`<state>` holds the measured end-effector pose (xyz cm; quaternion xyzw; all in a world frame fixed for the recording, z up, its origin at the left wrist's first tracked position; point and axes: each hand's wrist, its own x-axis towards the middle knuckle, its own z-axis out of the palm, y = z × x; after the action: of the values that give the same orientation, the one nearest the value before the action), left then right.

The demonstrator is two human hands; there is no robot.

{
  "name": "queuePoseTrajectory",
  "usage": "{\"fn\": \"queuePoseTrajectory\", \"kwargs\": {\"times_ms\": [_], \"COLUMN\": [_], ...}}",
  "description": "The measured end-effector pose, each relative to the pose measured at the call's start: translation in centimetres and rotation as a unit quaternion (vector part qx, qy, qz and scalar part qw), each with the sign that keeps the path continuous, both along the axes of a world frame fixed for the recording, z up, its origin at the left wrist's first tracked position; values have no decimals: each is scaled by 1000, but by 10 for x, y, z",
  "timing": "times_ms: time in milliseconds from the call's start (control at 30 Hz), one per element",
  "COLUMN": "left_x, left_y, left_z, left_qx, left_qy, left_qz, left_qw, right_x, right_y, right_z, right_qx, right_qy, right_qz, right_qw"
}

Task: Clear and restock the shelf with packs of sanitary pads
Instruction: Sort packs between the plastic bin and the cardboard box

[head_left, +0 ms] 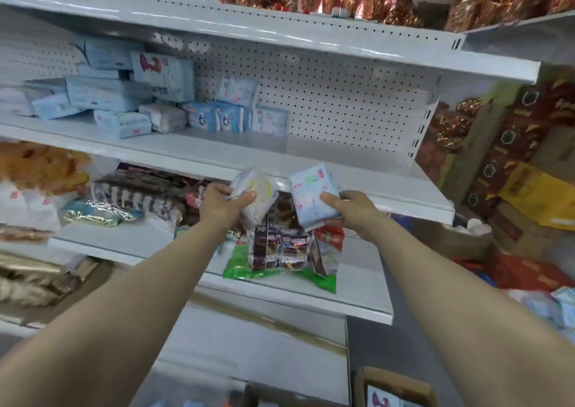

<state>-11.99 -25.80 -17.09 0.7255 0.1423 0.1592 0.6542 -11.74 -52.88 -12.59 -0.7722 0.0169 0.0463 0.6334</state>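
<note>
Pad packs, qty 2. I see left grip (222, 204) clamped on white pack (255, 188), right grip (348, 210) clamped on blue pack (311, 195), both below shelf (357, 157) edge; bare stretch up-fwd, right grip nearer.

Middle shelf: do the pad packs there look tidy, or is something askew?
Untidy. The pad packs crowd the left part of the middle shelf in a loose heap: some lie flat, some stand upright, several sit tilted, and none form rows.
</note>
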Motion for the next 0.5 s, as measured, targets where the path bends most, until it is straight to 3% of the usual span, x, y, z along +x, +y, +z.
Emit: {"fn": "queuePoseTrajectory", "kwargs": {"times_ms": [267, 500], "left_x": [-31, -42], "left_y": [20, 40], "left_z": [-110, -196], "left_qx": [-128, -225], "left_qy": [125, 248], "left_qz": [-34, -99], "left_qw": [983, 937], "right_x": [-31, -56], "right_y": [-2, 13], "right_z": [-95, -195], "right_qx": [22, 55], "right_qy": [109, 238], "right_qz": [-29, -72], "right_qw": [993, 967]}}
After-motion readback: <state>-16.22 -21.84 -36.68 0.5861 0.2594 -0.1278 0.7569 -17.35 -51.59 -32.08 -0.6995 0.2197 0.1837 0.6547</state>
